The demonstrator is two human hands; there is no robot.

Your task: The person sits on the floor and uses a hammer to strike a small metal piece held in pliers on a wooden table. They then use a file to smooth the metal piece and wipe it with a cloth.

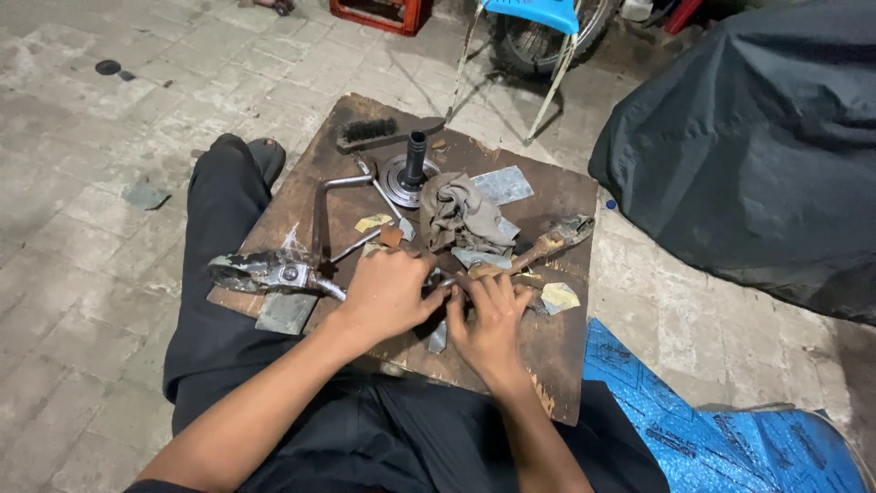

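Left hand (388,292) & right hand (488,315) curled over hidden small part on board (557,356), grip unclear

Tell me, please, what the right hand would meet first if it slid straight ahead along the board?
Probably the wooden-handled tool lying just beyond the right hand, then the crumpled rag; depth is hard to judge here.

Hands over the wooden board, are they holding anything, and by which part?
Both hands, left and right, close on a small metal part between their fingertips above the wooden board; which part they grip cannot be told.
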